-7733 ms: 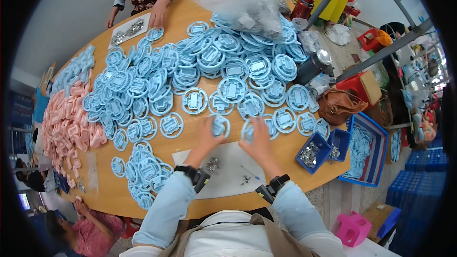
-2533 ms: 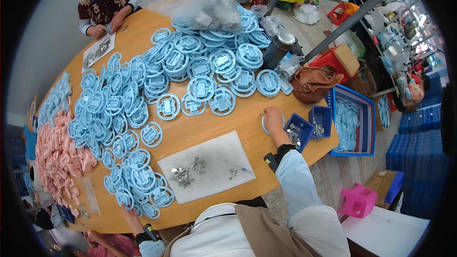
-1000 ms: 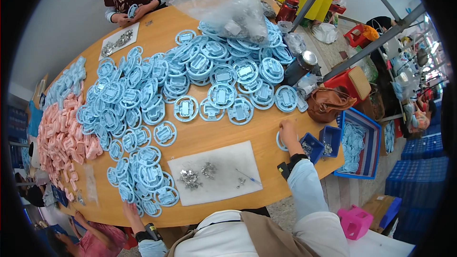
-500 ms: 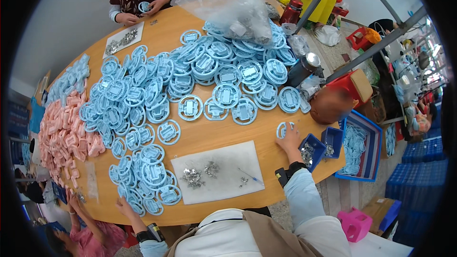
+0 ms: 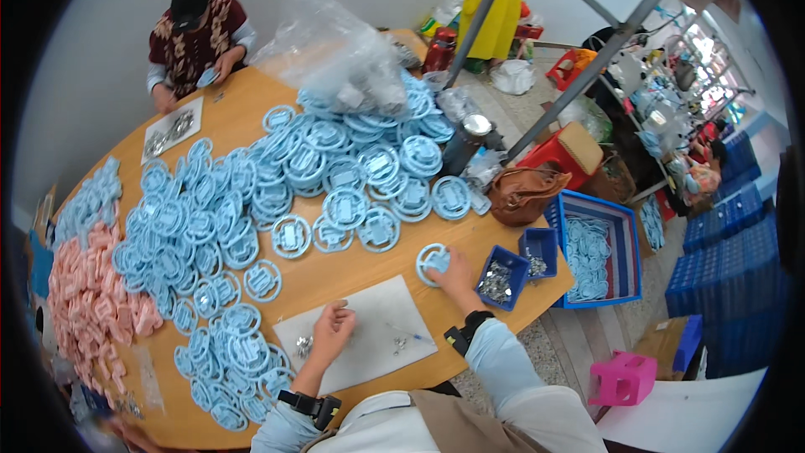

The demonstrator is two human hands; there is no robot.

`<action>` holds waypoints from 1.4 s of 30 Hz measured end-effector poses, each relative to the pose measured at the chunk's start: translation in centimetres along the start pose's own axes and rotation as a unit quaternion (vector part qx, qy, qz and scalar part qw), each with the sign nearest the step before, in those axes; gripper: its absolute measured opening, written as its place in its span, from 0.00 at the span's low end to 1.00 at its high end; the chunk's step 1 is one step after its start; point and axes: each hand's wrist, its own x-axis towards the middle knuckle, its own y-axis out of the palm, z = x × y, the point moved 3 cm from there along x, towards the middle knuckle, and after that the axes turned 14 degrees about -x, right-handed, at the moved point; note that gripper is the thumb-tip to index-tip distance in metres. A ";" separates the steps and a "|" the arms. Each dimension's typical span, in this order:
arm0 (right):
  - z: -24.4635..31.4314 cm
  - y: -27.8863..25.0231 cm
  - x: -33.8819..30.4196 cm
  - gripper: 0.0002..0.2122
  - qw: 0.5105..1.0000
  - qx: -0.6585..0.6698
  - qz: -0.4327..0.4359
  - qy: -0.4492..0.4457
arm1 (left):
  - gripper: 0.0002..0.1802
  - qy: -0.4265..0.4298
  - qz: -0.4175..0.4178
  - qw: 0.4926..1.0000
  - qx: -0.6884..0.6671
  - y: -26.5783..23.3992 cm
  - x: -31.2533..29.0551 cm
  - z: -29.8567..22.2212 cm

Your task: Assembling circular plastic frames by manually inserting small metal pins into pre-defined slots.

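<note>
Right hand (image 5: 457, 275) gripping blue ring (image 5: 432, 263) by its edge, face left visible, at white board's (image 5: 365, 361) 1–2 o'clock. Left hand (image 5: 333, 331) half-curled over board, contents unclear. Blue tray (image 5: 495, 300) at ring's 3 o'clock, probably for easy reach.

No readable lettering, no legible numbers, labels, brands or signs

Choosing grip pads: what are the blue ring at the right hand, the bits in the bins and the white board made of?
Blue ring: likely moulded plastic, satin; uniform colour, soft sheen.
Bits: probably metal, shiny; silvery glints.
White board: matte, flat, pale; plastic or coated panel, can't tell.
</note>
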 end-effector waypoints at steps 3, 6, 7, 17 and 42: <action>0.1 2.5 -1.0 0.35 0.987 0.156 -0.028 -0.039 | 0.26 -0.026 0.022 0.999 -0.023 5.3 3.2 1.3; 4.8 3.5 -3.7 0.30 0.961 0.161 -0.046 -0.218 | 0.27 -0.137 0.016 0.974 -0.180 7.2 5.4 1.9; 6.9 1.1 -4.2 0.27 0.943 0.168 -0.019 -0.288 | 0.25 -0.160 0.017 0.955 -0.251 6.8 6.1 1.8; -7.4 6.3 12.0 0.27 0.892 0.330 -0.041 0.305 | 0.20 0.077 -0.105 0.974 -0.184 -14.3 1.5 -1.1; 4.8 -2.6 1.4 0.04 0.881 0.472 0.002 -0.043 | 0.37 -0.040 -0.662 0.718 0.210 -33.6 -23.5 11.7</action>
